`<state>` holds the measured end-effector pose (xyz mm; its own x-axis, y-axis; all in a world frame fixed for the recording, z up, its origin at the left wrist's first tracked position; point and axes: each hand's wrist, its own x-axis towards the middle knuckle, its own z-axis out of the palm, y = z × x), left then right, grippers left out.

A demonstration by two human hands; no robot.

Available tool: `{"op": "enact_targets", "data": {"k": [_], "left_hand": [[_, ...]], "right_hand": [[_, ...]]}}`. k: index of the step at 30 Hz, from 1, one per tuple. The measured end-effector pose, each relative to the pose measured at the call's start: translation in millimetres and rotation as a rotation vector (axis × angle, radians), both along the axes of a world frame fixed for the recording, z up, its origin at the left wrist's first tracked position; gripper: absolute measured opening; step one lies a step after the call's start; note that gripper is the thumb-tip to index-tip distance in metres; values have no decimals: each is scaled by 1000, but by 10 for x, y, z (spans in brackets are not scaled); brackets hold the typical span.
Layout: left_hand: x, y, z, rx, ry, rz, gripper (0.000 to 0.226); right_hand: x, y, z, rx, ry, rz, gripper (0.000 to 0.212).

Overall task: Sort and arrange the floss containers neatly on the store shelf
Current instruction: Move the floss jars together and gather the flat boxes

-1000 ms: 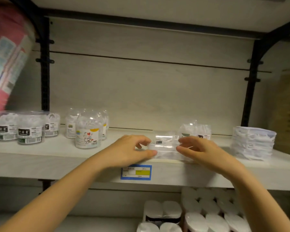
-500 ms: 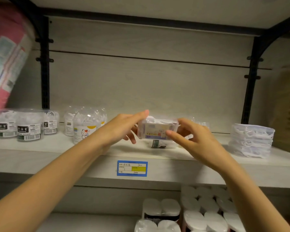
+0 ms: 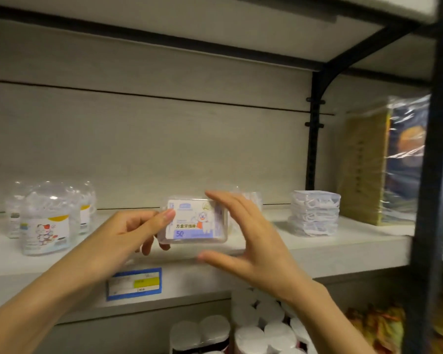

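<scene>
Clear rectangular floss box [image 3: 193,222], cartoon label facing out, held up over the front of pale wooden shelf [image 3: 343,242]. Pinched at its left end by left hand [image 3: 123,236], thumb on the front. Right hand [image 3: 251,241] spread wide beside the right end; contact unclear. Round clear floss tubs [image 3: 45,221] standing left, stacked clear floss packs [image 3: 313,215] right.

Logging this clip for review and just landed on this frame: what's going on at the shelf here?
A person holds a clear rectangular floss pick box up in front of the store shelf, label facing the camera. The left hand pinches its left end, thumb on the front. The right hand is open at its right end, fingers straight, thumb spread below. Round floss tubs stand on the shelf to the left, and a stack of clear floss packs to the right.
</scene>
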<state>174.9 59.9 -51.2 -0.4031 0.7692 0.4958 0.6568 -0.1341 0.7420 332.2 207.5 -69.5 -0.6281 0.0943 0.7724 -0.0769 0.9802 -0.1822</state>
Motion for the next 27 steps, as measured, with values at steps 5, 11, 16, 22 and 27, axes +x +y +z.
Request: {"op": "enact_targets", "data": {"k": [5, 11, 16, 22, 27], "left_hand": [[277, 375, -58, 8, -1, -103, 74], [846, 935, -44, 51, 136, -52, 40], [1267, 1395, -119, 51, 275, 47, 61], [1502, 1784, -191, -38, 349, 66, 57], [1485, 1856, -225, -138, 415, 119, 50]], "right_hand": [[380, 265, 7, 23, 18, -76, 66], [966, 792, -3, -14, -29, -119, 63], [1447, 1383, 74, -168, -146, -91, 58], [1629, 1824, 65, -278, -277, -88, 60], [1578, 1919, -26, -221, -285, -131, 63]]}}
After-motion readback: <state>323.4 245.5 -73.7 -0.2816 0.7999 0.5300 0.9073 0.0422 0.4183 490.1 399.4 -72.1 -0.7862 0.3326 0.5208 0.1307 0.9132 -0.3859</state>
